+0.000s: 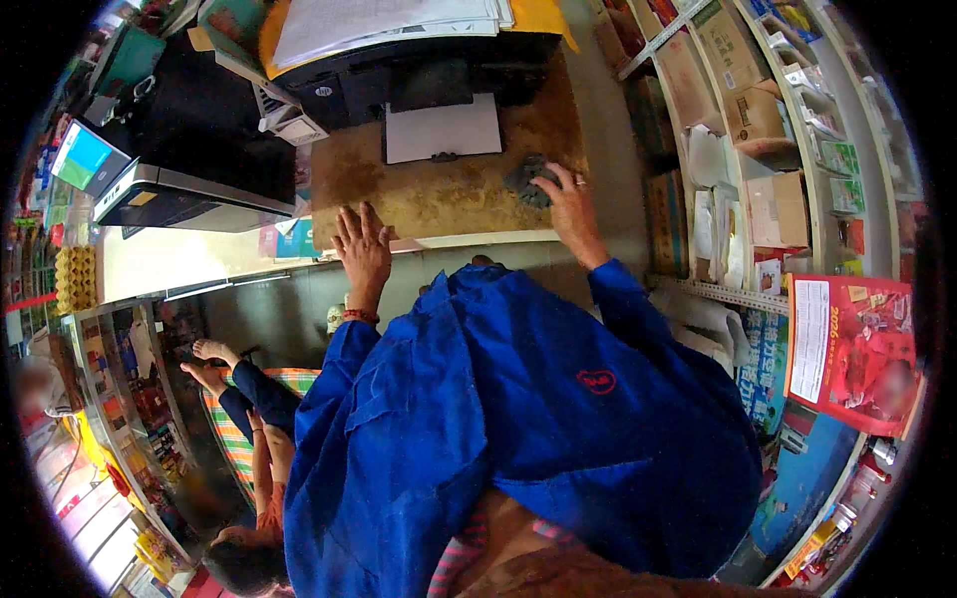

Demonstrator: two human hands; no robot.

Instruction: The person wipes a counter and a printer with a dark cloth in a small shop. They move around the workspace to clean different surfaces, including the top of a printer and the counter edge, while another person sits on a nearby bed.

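My left hand [364, 247] lies spread near the front edge of the worn brown desktop [448, 196], with nothing in it. At the desktop's right part, my right hand [572, 209] has its fingertips on a crumpled dark grey cloth [532, 183]. Its fingers are curved over the cloth's right side. Between and beyond the hands, white paper [442, 128] rests in the output tray of a black HP printer [336, 93]. Stacked papers [389, 19] lie on top of the printer.
A black and silver computer case [202, 198] stands at the left, near egg trays [75, 279]. Shelves with cardboard boxes [777, 209] rise at the right, above a red calendar [852, 351]. Another person [262, 456] reclines on a striped surface at the lower left.
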